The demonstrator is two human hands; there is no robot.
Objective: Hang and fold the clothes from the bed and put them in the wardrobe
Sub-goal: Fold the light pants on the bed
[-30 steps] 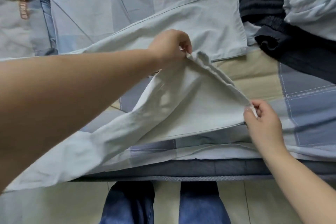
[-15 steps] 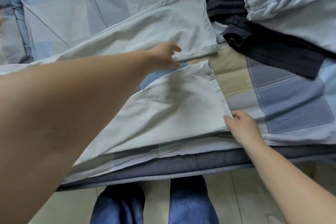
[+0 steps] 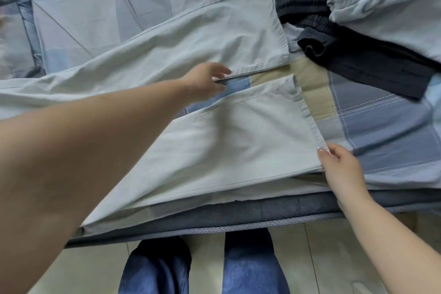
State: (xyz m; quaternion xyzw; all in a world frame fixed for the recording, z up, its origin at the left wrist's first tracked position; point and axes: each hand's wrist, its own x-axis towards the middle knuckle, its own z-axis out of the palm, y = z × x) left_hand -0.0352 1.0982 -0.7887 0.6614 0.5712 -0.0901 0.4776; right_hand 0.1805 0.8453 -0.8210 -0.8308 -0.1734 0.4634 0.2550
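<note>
So the pale grey-green trousers are spread across the bed, both legs running from the left edge of the frame toward the centre right, hems ending around the middle. The upper leg lies flat, its hem up near the top centre. The lower leg sits closer to the bottom edge of the mattress, with a wedge of the blue and beige patchwork bedcover showing between the two.

Left hand reaches in from the left, sitting in the gap between the legs right at the lower edge of the upper leg. Its grip looks loose, fingers stretched out toward the seam there, fingertips touching or just under the fabric edge. It's motion-blurred so I can't tell if it's actually pinching anything.

Right hand comes in from the lower right and is at the near corner of the lower leg's hem. Thumb lies on top of the hem corner and the fingers tuck under, so it's pinching that corner against the bed.

Upper right of the frame has a pile: a dark navy garment with a ribbed waistband, and a light blue garment lying partly over it.

Bottom centre you can see the person's blue jeans standing on a pale tiled floor, right up against the mattress edge.
</note>
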